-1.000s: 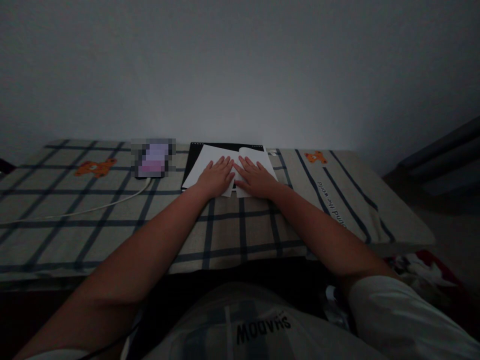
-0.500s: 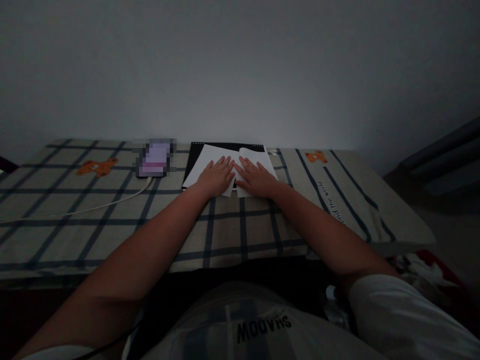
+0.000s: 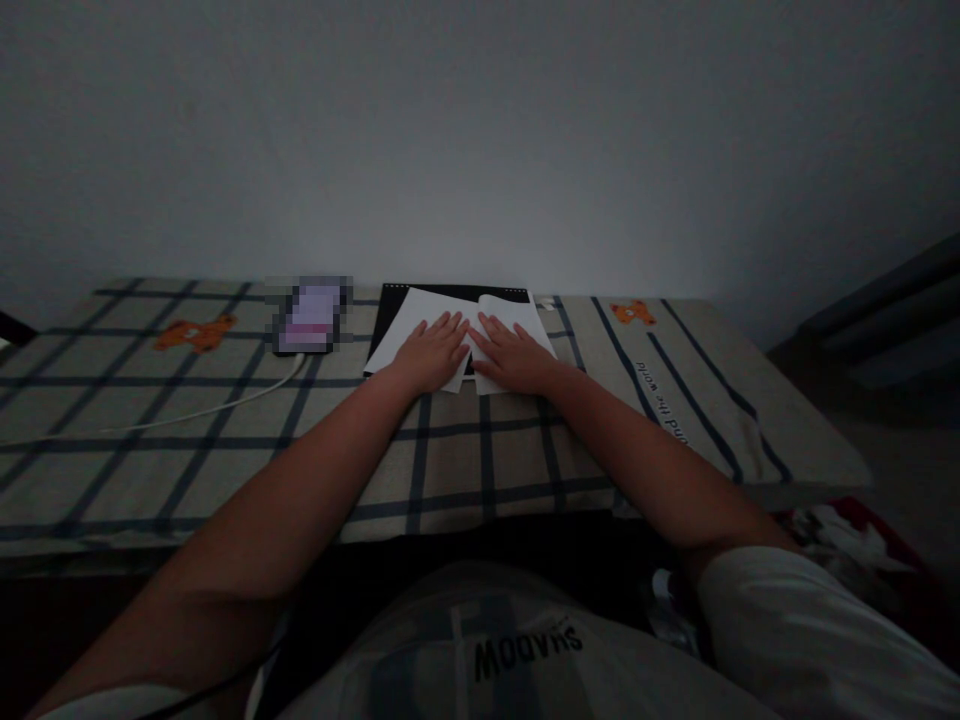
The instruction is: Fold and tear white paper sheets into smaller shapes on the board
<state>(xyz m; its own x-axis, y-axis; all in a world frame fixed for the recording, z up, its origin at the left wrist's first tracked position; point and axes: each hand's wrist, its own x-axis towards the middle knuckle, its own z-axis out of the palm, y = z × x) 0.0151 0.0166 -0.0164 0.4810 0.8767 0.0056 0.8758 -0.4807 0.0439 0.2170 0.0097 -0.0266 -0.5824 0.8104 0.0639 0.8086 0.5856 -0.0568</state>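
Observation:
White paper (image 3: 442,302) lies on a flat black board or pad (image 3: 461,291) with small white marks along its far edge. My left hand (image 3: 433,352) rests flat on the paper's left part, fingers stretched out. Flat on the right part is my right hand (image 3: 511,356), its fingers spread and their tips close to the left hand's. Between the hands the near edges of the paper part in a narrow gap, and one edge curls up a little behind the right fingers. My palms hide the middle of the paper, so I cannot tell whether it is one folded sheet or more.
A checked cloth (image 3: 480,450) covers the table against a pale wall (image 3: 480,140). To the left lies a phone (image 3: 307,318), its screen blurred, with a white cable (image 3: 225,407) running left. A small white object (image 3: 548,303) sits right of the board.

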